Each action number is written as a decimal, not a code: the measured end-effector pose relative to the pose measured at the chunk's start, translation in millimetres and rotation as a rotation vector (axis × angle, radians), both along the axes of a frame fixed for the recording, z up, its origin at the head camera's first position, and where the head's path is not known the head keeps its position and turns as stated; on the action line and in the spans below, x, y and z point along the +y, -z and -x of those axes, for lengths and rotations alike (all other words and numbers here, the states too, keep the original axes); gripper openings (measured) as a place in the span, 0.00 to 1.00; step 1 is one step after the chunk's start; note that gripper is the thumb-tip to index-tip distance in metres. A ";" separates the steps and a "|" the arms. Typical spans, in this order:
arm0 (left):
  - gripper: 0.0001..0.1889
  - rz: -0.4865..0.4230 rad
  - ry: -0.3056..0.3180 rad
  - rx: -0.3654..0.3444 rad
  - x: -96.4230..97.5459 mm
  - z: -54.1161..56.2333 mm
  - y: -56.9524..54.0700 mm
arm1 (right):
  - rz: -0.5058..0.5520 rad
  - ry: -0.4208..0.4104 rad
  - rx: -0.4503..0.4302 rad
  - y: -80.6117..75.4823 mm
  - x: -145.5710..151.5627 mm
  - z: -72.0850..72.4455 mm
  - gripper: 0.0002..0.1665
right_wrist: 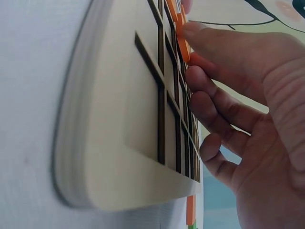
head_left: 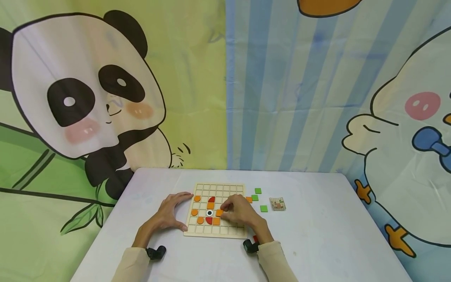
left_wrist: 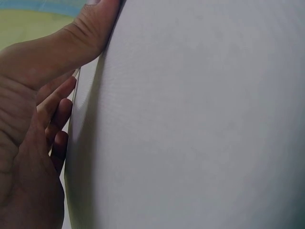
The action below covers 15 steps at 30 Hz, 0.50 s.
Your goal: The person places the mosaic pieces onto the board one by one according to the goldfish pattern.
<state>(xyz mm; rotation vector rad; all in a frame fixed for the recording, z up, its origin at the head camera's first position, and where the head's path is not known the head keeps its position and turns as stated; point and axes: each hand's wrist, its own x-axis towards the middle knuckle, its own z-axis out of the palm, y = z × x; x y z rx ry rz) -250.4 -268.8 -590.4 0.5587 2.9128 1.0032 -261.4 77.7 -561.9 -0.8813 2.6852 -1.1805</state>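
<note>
Head view: right grip (head_left: 242, 210) pinches an orange tile (head_left: 219, 213) at its tips; left grip (head_left: 167, 212) is wide.

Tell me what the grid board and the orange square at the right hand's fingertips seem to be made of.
Grid board: probably wood, pale with a smooth matt face; faint bands along its thick edge hint at plywood.
Orange square: painted wood or plastic, I can't tell which; it looks stiff and evenly coloured.
</note>
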 end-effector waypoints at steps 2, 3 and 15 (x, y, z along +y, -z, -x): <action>0.67 0.004 0.001 0.002 0.0 0.6 0.6 | 0.000 0.005 -0.009 0.3 0.5 -0.2 0.11; 0.67 0.006 0.001 0.000 0.2 0.9 0.9 | 0.001 0.004 -0.008 0.6 0.5 -0.2 0.10; 0.66 0.003 0.014 0.008 0.2 -0.2 -0.3 | -0.003 -0.021 0.013 3.5 -5.7 0.2 0.06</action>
